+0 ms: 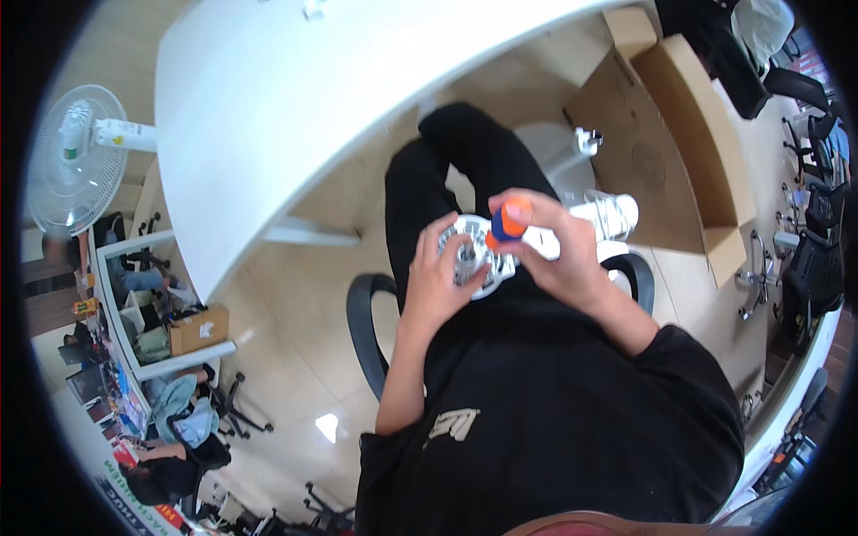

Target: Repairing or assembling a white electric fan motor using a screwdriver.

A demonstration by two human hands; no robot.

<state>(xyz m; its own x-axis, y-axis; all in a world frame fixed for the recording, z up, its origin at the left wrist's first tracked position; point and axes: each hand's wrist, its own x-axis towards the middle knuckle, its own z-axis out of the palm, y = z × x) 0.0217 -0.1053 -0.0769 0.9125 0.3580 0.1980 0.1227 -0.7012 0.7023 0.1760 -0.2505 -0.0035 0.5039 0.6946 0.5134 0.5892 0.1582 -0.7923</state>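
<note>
In my lap lies a round white motor housing (487, 277) with metal parts at its centre, which looks like an opened fan head. My left hand (435, 277) grips its left side, with fingers curled over the rim and thumb near the middle. Close above the housing's right side, my right hand (567, 255) is closed around the orange and blue handle of a screwdriver (508, 221). The tool's tip is hidden, so contact with the housing cannot be made out. Beside my right hand is a white cylindrical part (617, 217) with a cord around it.
A white curved table (295, 116) stands ahead. At its left is a standing fan (80, 156). A large open cardboard box (643, 170) sits on the right, near a white round base (541, 143). My chair's black armrests (362, 326) flank me. Another person (165, 469) sits at the far left.
</note>
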